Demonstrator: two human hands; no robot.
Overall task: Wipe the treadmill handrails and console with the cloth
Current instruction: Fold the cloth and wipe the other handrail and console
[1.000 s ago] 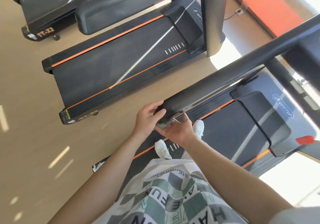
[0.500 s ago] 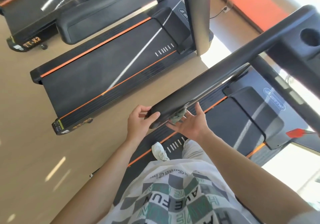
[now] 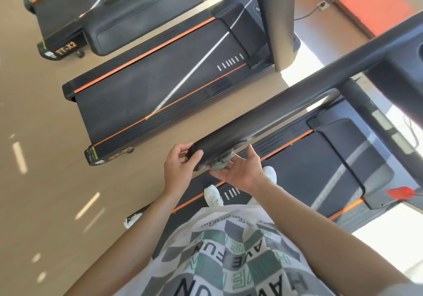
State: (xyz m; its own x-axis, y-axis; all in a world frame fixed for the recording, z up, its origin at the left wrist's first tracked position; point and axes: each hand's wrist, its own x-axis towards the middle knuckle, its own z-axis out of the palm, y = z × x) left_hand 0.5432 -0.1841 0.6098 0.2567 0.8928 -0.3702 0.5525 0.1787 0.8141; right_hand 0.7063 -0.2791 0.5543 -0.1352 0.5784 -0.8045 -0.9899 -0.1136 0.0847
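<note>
The cloth (image 3: 221, 162) is grey-green, soft and crumpled. It is pressed up under the near end of the handrail (image 3: 270, 115), which is a long, smooth, black bar with a rounded tip. The right hand (image 3: 238, 172) is below the handrail, palm up, with its fingers (image 3: 253, 156) spread out, pushing the cloth against it. Most of the cloth is hidden behind the handrail. The left hand (image 3: 178, 169) curls around the handrail's tip, thumb on top. The far end of the handrail joins the console (image 3: 402, 76), which is cut off at the edge. Below the handrail is the flat black belt (image 3: 304, 165) with orange stripes and white shoes (image 3: 212, 196) on it. Left of the handrail is bare tan floor (image 3: 41, 135), then another treadmill (image 3: 160, 78).
</note>
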